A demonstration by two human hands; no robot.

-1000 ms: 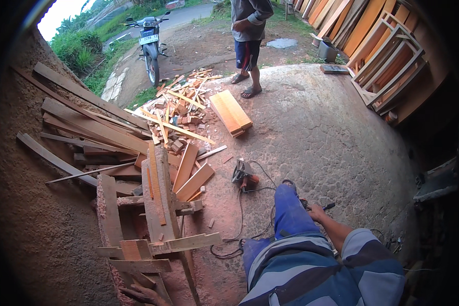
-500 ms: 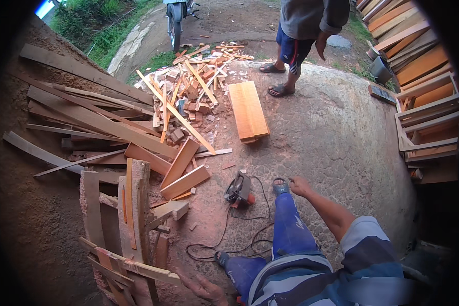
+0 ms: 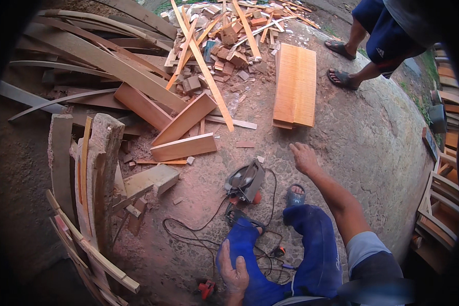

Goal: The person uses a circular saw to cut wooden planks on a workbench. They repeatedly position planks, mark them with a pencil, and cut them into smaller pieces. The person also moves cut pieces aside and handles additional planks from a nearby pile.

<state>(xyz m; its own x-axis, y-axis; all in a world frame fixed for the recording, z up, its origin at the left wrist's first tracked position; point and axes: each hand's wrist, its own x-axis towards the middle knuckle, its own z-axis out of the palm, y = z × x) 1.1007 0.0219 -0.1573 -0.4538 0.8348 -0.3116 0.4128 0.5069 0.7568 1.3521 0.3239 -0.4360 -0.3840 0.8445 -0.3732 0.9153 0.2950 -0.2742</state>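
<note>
Head view: the person's right hand [image 3: 305, 158] hangs above the floor [image 3: 352, 153], its fingers loosely extended, slightly bent and empty, pointing toward a stack of orange-brown boards [image 3: 295, 86] that lies flat on the floor just beyond them. The left hand [image 3: 233, 273] stands upright in front of the blue left trouser leg [image 3: 247, 237], thumb spread from the fingers, the grasp empty; contact with the cloth cannot be told. Between the feet and the boards rests a circular saw [image 3: 246, 181], its black cable [image 3: 188, 224] looped over the floor. A pile of wood offcuts [image 3: 229, 51] lies left of the stack; a co-worker in dark shorts [image 3: 387, 41] stands to its right. A rough wooden stand [image 3: 102, 153] occupies the left side.
</note>
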